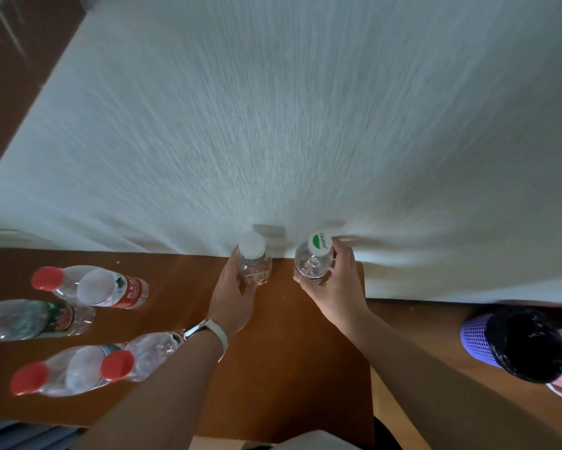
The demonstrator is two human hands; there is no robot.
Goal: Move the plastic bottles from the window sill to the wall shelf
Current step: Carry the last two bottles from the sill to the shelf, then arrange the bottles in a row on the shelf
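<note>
On the brown shelf (273,368) against the wall, both hands grip upright bottles: left hand (232,303) a white-capped bottle (253,258), right hand (333,287) a green-capped bottle (313,258). Five more bottles (110,287) stand well left.

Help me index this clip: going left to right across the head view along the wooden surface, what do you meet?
Cluster of red-capped bottles → left hand holding the white-capped bottle → right hand holding the green-and-white-capped bottle → purple mesh basket.
</note>
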